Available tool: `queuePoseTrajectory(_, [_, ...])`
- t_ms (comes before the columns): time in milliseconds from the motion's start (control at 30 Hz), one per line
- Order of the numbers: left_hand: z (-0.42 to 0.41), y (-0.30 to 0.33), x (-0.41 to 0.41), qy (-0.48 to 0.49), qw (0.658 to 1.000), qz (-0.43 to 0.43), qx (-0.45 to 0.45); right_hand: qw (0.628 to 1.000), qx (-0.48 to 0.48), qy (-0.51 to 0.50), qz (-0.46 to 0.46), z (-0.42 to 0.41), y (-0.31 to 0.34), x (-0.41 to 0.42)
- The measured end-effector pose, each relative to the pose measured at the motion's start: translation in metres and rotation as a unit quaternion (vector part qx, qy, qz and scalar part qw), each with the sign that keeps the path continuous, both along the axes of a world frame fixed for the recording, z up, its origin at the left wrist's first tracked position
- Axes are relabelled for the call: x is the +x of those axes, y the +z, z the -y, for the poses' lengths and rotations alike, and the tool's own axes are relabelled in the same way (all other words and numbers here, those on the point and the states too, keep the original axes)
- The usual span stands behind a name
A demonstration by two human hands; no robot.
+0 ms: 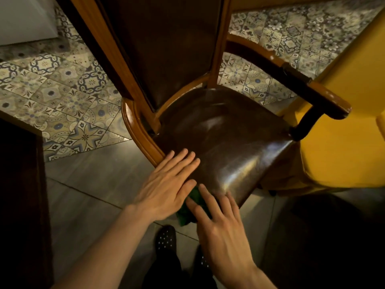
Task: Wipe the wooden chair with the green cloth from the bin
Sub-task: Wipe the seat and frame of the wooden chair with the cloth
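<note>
Wiping is the step in hand, worked at the front edge of the wooden chair (143,130), an armchair with a warm brown frame, a dark glossy leather seat (225,130) and a tall padded back. The green cloth (194,197), a small crumpled rag, lies at the seat's near edge, mostly covered, showing only between the two hands and hanging a little below the rim.

The left hand (166,184) lies flat with its fingers straight and together, palm down on the front left corner of the seat, gripping nothing that can be seen. The right hand (220,224) is spread wide and flat on top of the cloth, pressing it to the seat rather than clutching it.

To do this well, I judge the right palm should keep even pressure so the rag does not slip out from under the fingers, and travel in long overlapping strokes from the near edge toward the backrest. The left hand looks best used as a brace on the frame. The curved armrests (325,97) and side rails deserve a pass too, since the shine on the seat hides dust poorly seen in this dim light.
</note>
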State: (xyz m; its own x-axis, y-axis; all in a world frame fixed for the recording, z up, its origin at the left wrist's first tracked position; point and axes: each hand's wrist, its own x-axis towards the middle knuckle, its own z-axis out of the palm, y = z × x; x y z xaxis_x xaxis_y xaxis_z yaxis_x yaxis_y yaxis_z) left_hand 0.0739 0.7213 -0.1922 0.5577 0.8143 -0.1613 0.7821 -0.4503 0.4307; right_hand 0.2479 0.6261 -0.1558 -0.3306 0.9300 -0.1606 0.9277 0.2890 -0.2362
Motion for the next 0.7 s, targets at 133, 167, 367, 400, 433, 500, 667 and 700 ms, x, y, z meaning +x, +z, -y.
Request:
queuePoseTrajectory(133, [0.002,-0.002,0.005,-0.005,1.0,0.002,0.017,0.997,-0.003,0.003,-0.078,0.008,-0.015,0.001])
queuePoseTrajectory(167, [0.003,-0.002,0.005,-0.005,1.0,0.0,0.02,0.996,-0.002,0.009,-0.087,0.007,-0.018,0.004])
queuePoseTrajectory(367, [0.003,-0.005,0.004,-0.024,0.998,-0.03,0.04,0.993,0.044,0.076,-0.083,0.01,-0.023,0.026])
queuePoseTrajectory(400, [0.003,-0.005,0.005,-0.021,0.998,-0.034,0.042,0.992,0.051,0.086,-0.08,0.016,-0.023,0.032])
queuePoseTrajectory(433, [0.003,-0.006,0.005,-0.019,0.998,-0.038,0.046,0.991,0.056,0.093,-0.078,0.023,-0.022,0.039])
queuePoseTrajectory(500, [0.005,-0.008,0.006,-0.016,0.997,-0.045,0.054,0.99,0.066,0.105,-0.074,0.037,-0.019,0.055])
queuePoseTrajectory(667, [0.006,-0.009,0.008,-0.01,0.997,-0.052,0.062,0.988,0.069,0.128,-0.049,0.069,-0.012,0.093])
queuePoseTrajectory(700, [0.006,-0.009,0.009,-0.01,0.997,-0.052,0.063,0.988,0.067,0.13,-0.042,0.073,-0.011,0.097])
